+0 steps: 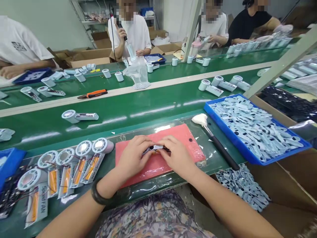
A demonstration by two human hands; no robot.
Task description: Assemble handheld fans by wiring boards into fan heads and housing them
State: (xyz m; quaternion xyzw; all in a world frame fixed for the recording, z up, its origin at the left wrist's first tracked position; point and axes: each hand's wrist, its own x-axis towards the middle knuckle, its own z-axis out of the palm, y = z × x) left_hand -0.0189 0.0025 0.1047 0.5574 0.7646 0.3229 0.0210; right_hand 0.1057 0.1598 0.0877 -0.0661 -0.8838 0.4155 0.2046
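Note:
My left hand and my right hand meet over a pink mat at the near edge of the bench. Both are closed on one small fan unit, a pale part with dark and orange bits showing between the fingers. Most of it is hidden by my fingers. A dark bracelet sits on my left wrist. Left of the mat lies a row of several open fan units with round heads, orange batteries and wires.
A blue tray of pale blue parts stands at right, a black-handled brush beside it. More pale parts lie in a box below. Finished fans ride the green conveyor. Several people work across the belt. Orange-handled pliers lie on it.

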